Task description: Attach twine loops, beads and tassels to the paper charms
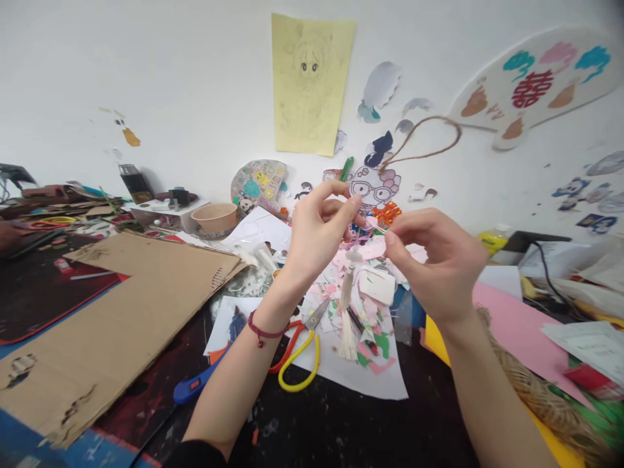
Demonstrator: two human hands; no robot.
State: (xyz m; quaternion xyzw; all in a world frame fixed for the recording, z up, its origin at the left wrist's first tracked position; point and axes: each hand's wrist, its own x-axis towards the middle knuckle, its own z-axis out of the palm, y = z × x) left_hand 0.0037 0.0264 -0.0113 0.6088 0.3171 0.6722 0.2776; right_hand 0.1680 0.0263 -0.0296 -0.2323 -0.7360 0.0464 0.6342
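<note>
- Head view: two bare hands meet over a craft-strewn work surface, a thin pale strand [379, 228] stretching across the small gap between them, at the centre of the clock.
- Right hand [433, 263]: thumb and forefinger pinch the strand's near end, the other fingers folded toward the palm.
- Left hand [331, 218]: fingers curl inward close to the strand's far end; what they grip is hidden and cannot be told. A braided red bracelet [267, 335] circles the wrist.
- Just below, at 6 o'clock, a cream tassel [348, 335] of fine, straight fibers; whether it hangs or lies flat is unclear.
- Pink, green and white paper scraps [334, 279], ragged-edged, spread around it on a smooth white sheet [383, 380].
- At 7 o'clock, scissors [312, 323] with metal blades and looped orange and yellow handles.
- Toward 8 o'clock, a blue corded tool [192, 390]; beyond it, corrugated cardboard [131, 318], torn in places.
- At 4 o'clock, coarse, coiled twine [536, 380] beside flat pink paper [517, 328].
- On the wall, a pencil-sketched yellow sheet [312, 110] at 11 o'clock, and a white fan-shaped piece [497, 107] at 2 o'clock.
</note>
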